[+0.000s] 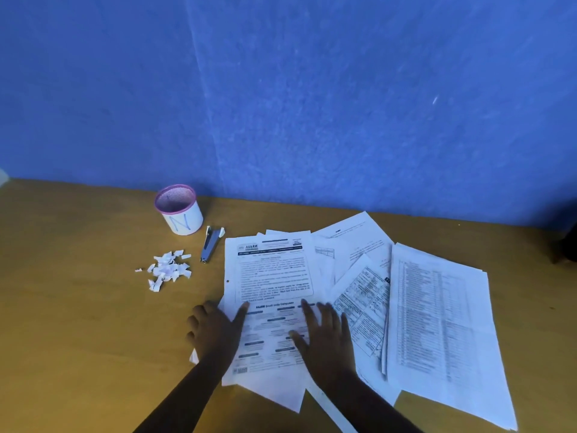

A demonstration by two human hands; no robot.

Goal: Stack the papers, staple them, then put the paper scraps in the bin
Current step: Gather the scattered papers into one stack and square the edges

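Several printed white papers [359, 295] lie fanned and overlapping on the wooden table [78, 307]. My left hand [215, 329] rests at the left edge of the front sheet [271, 276], thumb on the paper and fingers curled at its edge. My right hand [324, 335] lies flat on that same sheet, fingers spread. A grey stapler [210, 243] lies just left of the papers. A small heap of white paper scraps [168, 270] sits further left. The bin, a small white cup with a pink rim [178, 210], stands behind the scraps.
A blue wall [312, 104] runs along the table's far edge. A dark object [566, 245] shows at the right border. A separate stack of listed pages [443, 326] lies on the right side of the spread.
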